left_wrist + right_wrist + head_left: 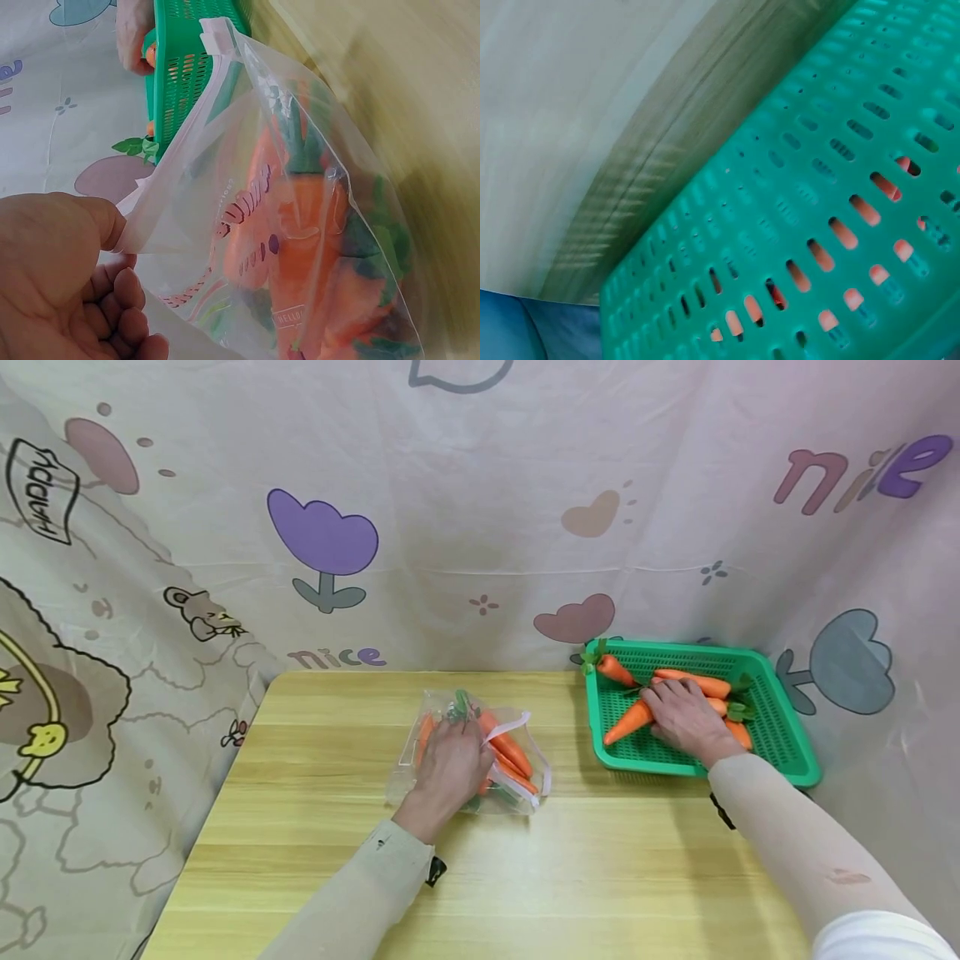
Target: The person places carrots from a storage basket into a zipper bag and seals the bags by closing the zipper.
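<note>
My left hand (453, 764) pinches the open edge of a clear zip bag (187, 232) between thumb and fingers. Inside the bag are several orange carrots (512, 753) with green tops, seen through the printed plastic. A white slider (217, 37) sits at one end of its zip. To the right, my right hand (686, 720) reaches down into a green plastic basket (791, 752), fingers curled over an orange carrot (630, 723) whose pointed end sticks out leftward. Only the basket's slotted wall fills the right wrist view, with orange showing through; the hand is hidden there.
More carrots lie in the basket, one (615, 670) leaning at its back left corner with its leaves over the rim. Both bag and basket rest on a wooden table (315, 793). A printed cloth (465, 527) hangs behind the table and along its sides.
</note>
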The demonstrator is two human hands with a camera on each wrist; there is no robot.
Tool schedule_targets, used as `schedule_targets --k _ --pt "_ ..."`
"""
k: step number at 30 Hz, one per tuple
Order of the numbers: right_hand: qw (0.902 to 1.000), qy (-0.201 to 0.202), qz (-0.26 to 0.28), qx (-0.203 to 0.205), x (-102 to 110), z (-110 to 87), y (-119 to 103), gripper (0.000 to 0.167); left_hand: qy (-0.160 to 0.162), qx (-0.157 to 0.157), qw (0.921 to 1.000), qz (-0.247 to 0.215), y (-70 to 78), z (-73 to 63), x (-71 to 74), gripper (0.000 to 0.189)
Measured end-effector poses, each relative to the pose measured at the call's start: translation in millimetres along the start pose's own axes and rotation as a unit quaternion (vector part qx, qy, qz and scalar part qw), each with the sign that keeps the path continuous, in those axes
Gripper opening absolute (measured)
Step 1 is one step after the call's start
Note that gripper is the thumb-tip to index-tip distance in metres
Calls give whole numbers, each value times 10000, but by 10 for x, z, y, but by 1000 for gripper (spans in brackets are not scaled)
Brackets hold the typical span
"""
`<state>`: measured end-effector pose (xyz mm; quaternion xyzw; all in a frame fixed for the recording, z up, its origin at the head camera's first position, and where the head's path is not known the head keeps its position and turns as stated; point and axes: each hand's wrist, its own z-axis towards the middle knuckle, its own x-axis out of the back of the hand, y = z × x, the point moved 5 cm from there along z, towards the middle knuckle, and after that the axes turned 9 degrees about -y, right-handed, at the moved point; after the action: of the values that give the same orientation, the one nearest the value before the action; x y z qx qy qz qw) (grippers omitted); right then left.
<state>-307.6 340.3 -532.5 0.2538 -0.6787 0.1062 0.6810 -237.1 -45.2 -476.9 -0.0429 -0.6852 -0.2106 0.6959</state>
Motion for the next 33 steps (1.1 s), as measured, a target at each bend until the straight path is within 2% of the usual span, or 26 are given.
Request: schedule_targets --k 3,9,13,18,24,28,33 --pt "9996 94 40 -271 29 -43 46 58 -8 6 10000 5 -2 1 -5 18" --pt "9951 509 168 -834 90 -147 166 53 105 -48 9999 9 9 2 1 18" --pt "9907 765 235 -1100 113 -216 215 54 122 -70 9999 4 14 2 -1 20" --pt "9857 884 297 -1406 167 -283 232 58 46 -29 10000 16 10 6 -4 22" --pt "9804 1293 133 -1478 287 -321 196 60 91 -57 9999 51 10 7 17 20" --pt "9740 1798 114 -1373 367 -323 130 59 123 -52 9999 40 2 6 28 19" --pt "9597 2550 164 -1168 474 -323 -5 51 81 -27 10000 39 -4 20 28 19"
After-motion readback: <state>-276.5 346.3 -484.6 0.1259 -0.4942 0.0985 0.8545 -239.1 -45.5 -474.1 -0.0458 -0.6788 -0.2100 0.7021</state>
